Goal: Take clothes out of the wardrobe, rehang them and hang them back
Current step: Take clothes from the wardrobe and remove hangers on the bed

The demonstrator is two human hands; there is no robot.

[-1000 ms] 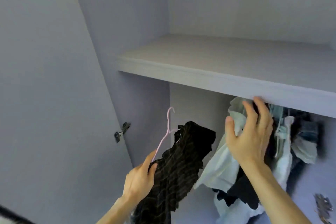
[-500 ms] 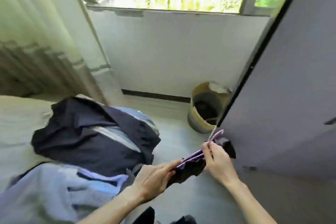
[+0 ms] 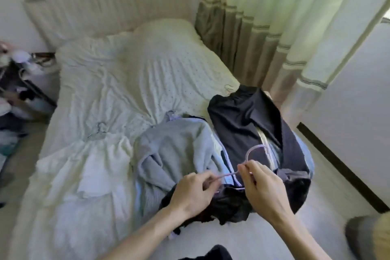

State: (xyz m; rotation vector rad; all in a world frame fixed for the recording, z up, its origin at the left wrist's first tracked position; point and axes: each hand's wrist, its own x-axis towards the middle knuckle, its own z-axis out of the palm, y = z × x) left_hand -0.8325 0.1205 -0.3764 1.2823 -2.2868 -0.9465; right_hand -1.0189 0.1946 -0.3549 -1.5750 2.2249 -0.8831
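A thin pink hanger (image 3: 254, 150) with a black checked garment (image 3: 232, 202) on it hangs between my hands above the bed's near corner. My left hand (image 3: 194, 191) grips the hanger's left arm and the dark cloth. My right hand (image 3: 263, 186) pinches the hanger at the base of its hook. On the bed lie a dark navy garment (image 3: 249, 124), a light grey-blue top (image 3: 175, 154) and a white garment (image 3: 101, 167), the last two with hangers in them. The wardrobe is out of view.
The bed (image 3: 126, 74) with a pale crumpled cover fills the middle. A curtain (image 3: 263, 27) hangs at the right, above pale floor and a dark skirting strip (image 3: 341, 171). A cluttered side table (image 3: 19, 82) stands at the left. A basket's rim (image 3: 371, 236) shows bottom right.
I have turned from the wardrobe past the window to the bed. The black garment on its hanger came along, and both hands now hold it over the clothes on the bed.
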